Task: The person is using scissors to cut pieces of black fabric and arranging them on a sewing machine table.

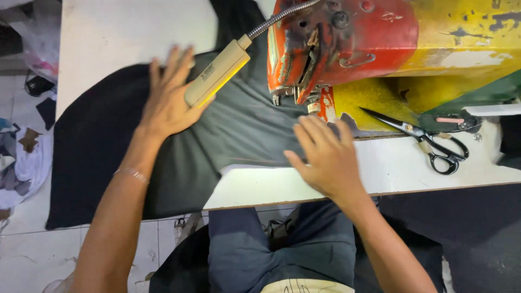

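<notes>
Pressing flat, the left hand (169,100) and right hand (324,156) — both spread wide, holding nothing — rest on one dark cloth (217,135) beside the red-and-yellow sewing machine (347,49). One pair of black scissors (429,142) lies on the white table (380,168) — one beige lamp (217,71) bears a small printed label.

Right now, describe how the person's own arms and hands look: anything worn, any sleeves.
Both forearms are bare, with no sleeves in view. The left hand carries no glove or ring that can be made out; a thin, pale bracelet circles that wrist. The right hand is also ungloved, and its wrist shows no band or watch.
</notes>
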